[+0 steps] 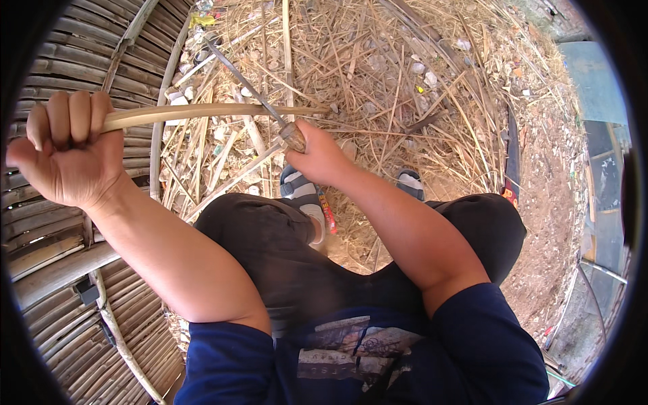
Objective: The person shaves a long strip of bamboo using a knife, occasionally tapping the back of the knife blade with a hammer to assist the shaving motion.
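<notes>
My left hand [71, 148] is raised at the far left, its fingers wrapped round one end of a pale bamboo strip [196, 112]. The strip runs to the right, bowed slightly, with its free end near the middle. In my right hand [317, 154] is a long narrow knife [239, 77], gripped by its brown wooden handle [293, 137]. Its blade points up and to the left. Blade and strip cross just beyond the handle; whether they touch I cannot tell.
Split bamboo and dry shavings [364, 74] litter the ground. A bamboo slat wall [74, 67] stands close on the left. My feet in striped footwear [300, 185] are beyond my bent knees. Bluish panels [601, 84] stand at the far right.
</notes>
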Motion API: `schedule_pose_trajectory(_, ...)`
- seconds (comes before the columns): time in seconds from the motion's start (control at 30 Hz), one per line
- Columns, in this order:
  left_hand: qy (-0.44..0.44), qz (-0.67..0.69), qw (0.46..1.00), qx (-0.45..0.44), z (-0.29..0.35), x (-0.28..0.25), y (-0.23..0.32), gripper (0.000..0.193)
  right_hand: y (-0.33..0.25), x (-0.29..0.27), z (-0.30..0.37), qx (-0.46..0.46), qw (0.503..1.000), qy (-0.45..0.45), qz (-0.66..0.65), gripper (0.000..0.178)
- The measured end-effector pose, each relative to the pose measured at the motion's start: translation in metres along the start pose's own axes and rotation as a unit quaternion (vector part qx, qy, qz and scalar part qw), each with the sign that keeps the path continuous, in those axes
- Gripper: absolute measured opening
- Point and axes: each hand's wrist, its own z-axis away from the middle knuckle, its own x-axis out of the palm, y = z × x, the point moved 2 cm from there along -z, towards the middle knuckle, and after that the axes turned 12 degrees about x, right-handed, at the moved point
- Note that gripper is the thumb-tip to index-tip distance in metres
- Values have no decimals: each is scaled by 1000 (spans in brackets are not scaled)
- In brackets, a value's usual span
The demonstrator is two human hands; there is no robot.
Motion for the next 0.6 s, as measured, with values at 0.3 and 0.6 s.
schedule_pose_trajectory(0.3,-23,15,1000,-14,0,3,-2,65,145,-19,-13,219,973,33,71,47)
schedule_pose_trajectory(0.6,-48,51,997,-32,3,13,-7,67,-5,-9,-1,-43,999,12,-3,38)
